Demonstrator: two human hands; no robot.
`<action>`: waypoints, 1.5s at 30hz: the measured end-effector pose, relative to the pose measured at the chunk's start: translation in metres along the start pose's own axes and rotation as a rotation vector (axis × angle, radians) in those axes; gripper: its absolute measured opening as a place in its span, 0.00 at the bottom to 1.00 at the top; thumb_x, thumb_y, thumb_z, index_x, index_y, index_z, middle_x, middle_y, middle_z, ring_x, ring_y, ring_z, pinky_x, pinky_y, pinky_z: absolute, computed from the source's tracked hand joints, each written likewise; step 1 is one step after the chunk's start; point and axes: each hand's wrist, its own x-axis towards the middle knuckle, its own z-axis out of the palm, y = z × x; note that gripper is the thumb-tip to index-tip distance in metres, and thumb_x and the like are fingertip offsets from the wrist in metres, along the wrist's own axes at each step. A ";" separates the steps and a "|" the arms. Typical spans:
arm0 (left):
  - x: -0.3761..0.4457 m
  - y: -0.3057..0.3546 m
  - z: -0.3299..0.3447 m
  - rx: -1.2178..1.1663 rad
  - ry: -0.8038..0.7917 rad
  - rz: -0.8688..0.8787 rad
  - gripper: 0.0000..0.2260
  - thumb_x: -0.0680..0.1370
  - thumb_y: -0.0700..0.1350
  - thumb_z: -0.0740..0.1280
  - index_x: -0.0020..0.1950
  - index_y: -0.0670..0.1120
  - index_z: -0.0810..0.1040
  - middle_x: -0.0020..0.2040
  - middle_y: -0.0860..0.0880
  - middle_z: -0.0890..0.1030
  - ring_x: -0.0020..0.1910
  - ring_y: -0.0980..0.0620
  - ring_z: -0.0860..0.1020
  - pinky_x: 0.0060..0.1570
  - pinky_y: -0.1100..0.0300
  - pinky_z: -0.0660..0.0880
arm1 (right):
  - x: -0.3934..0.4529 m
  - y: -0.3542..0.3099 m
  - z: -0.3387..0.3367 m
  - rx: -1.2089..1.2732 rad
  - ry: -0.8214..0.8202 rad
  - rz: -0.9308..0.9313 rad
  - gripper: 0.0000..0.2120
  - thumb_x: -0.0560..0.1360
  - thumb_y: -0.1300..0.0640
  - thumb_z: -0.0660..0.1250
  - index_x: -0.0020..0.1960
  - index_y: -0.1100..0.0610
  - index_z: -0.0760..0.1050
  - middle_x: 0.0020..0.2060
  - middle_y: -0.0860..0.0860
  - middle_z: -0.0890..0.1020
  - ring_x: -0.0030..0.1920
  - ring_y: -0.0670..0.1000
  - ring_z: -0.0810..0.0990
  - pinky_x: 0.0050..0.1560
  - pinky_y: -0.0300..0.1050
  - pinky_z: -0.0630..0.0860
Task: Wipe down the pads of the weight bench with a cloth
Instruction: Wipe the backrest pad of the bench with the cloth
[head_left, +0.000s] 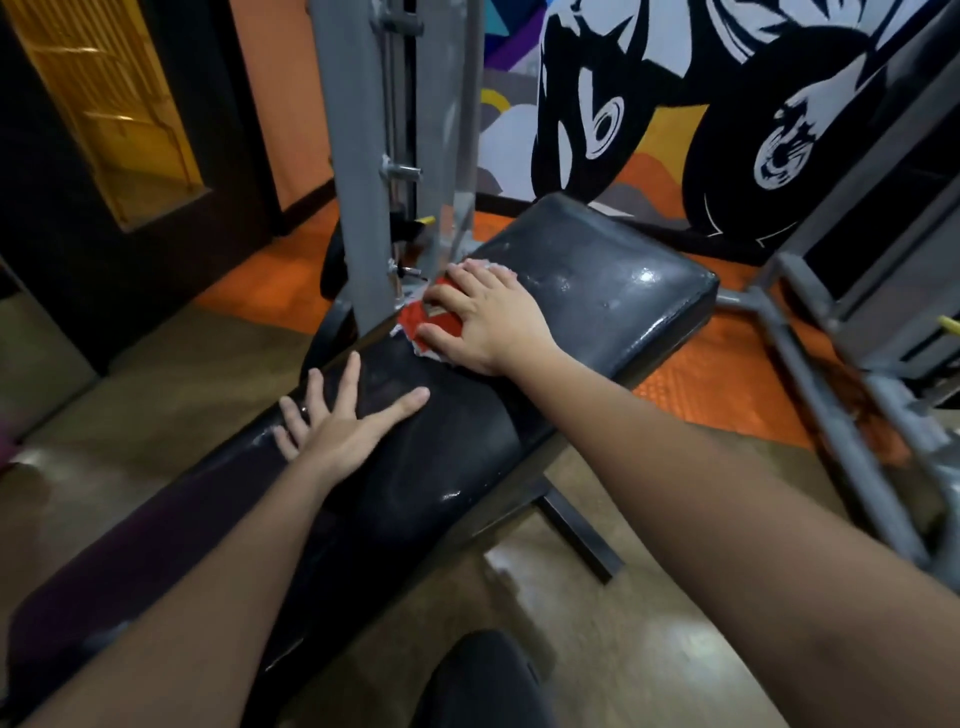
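Bench pad: right hand presses half-hidden cloth; left hand fingers splayed.

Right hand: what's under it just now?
Under the right hand is a red and white cloth, pressed onto the bench pad near the gap between pads. Most of the cloth is covered, so its full extent can't be seen.
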 end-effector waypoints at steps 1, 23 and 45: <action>-0.001 0.001 -0.001 -0.016 -0.003 -0.002 0.51 0.57 0.85 0.57 0.75 0.73 0.41 0.81 0.57 0.36 0.79 0.44 0.33 0.76 0.42 0.35 | 0.002 0.001 0.000 -0.004 -0.004 0.006 0.34 0.73 0.29 0.45 0.72 0.41 0.70 0.77 0.51 0.67 0.79 0.56 0.60 0.77 0.57 0.54; 0.002 0.000 0.001 0.012 0.019 0.009 0.50 0.57 0.85 0.53 0.75 0.73 0.38 0.80 0.57 0.36 0.79 0.45 0.34 0.76 0.42 0.36 | 0.039 0.049 -0.027 -0.181 -0.077 0.250 0.33 0.76 0.31 0.44 0.73 0.44 0.69 0.76 0.56 0.67 0.76 0.60 0.60 0.73 0.61 0.55; 0.002 0.039 0.007 -0.028 0.012 -0.094 0.67 0.45 0.87 0.59 0.77 0.66 0.34 0.80 0.51 0.33 0.79 0.44 0.33 0.76 0.41 0.36 | 0.041 0.031 -0.013 -0.116 -0.088 0.135 0.30 0.77 0.34 0.47 0.73 0.42 0.70 0.77 0.54 0.67 0.79 0.58 0.58 0.76 0.60 0.51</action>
